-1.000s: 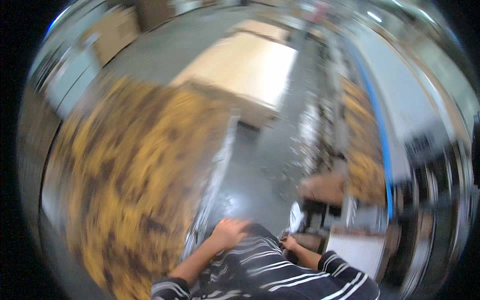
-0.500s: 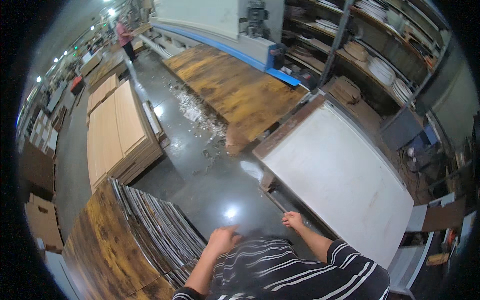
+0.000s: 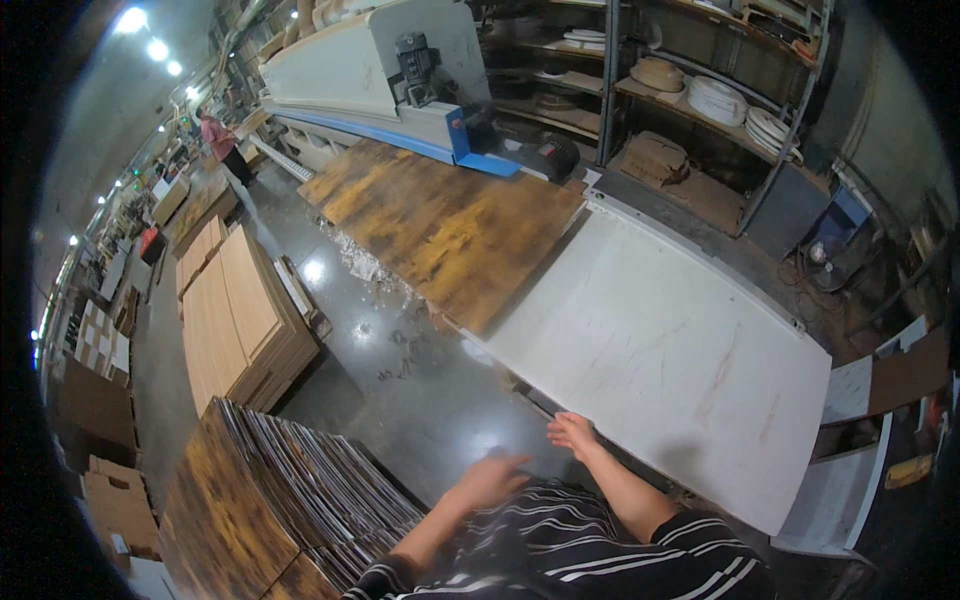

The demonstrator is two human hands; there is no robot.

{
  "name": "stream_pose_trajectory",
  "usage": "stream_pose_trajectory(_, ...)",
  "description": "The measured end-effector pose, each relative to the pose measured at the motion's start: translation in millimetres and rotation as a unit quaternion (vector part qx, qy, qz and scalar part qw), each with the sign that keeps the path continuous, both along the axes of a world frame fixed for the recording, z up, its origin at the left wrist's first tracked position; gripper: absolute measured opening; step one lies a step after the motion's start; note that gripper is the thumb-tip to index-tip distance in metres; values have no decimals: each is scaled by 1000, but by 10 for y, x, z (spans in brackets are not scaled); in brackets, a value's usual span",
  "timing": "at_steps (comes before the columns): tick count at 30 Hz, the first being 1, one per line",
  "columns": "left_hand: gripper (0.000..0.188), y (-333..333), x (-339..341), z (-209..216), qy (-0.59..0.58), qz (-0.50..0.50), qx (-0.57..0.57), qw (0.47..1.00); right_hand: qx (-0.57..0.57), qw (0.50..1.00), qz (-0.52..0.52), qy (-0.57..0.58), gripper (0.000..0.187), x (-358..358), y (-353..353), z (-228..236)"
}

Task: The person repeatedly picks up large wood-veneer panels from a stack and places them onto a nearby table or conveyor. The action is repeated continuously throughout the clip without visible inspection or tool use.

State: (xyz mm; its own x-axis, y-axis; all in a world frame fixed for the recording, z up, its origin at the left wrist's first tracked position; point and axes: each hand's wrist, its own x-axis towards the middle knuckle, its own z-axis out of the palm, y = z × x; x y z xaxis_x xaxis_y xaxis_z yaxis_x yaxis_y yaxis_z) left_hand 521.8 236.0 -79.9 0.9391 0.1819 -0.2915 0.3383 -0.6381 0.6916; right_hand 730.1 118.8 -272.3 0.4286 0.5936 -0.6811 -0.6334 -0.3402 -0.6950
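Note:
My right hand [image 3: 572, 432] is raised beside the near-left edge of a white-topped table [image 3: 680, 345], fingers apart and holding nothing. My left hand [image 3: 497, 478] is in front of my striped shirt, smeared by motion; its fingers look stretched out, with nothing visible in them. Beyond the table, a large brown-and-yellow wood-grain board [image 3: 450, 225] lies partly beneath a machine with a blue edge [image 3: 365, 135]. The board's near end meets the white top. At my left, a stack of wood-grain panels [image 3: 320, 490] shows many thin edges.
Pale wood boards [image 3: 240, 315] are stacked on the floor at the left. White scraps [image 3: 365, 265] litter the grey floor [image 3: 400, 380] beside the machine. Shelves [image 3: 690, 110] with coiled white bands stand at the right back. A person [image 3: 220, 142] stands far off at the left.
My right hand has let go of a thin bar at the table's side and spread its fingers. My left hand has moved right. The gap between board and white table no longer shows.

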Motion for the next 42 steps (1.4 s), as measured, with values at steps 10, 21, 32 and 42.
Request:
stream_pose_trajectory(10,42,563,-24,9,-27,57,-21,998,48,998,-43,6,72,139,958,157)
stream_pose_trajectory(21,39,1244,-282,-317,-47,94,-96,990,35,972,-229,27,64,527,1051,51)
stream_pose_trajectory(32,30,1377,66,-537,-121,24,-178,976,-13,939,-344,-1,69,423,-61,184)
stream_pose_trajectory(42,31,918,-48,-496,-123,30,-170,977,-47,905,-423,-30,48,450,-963,-95)
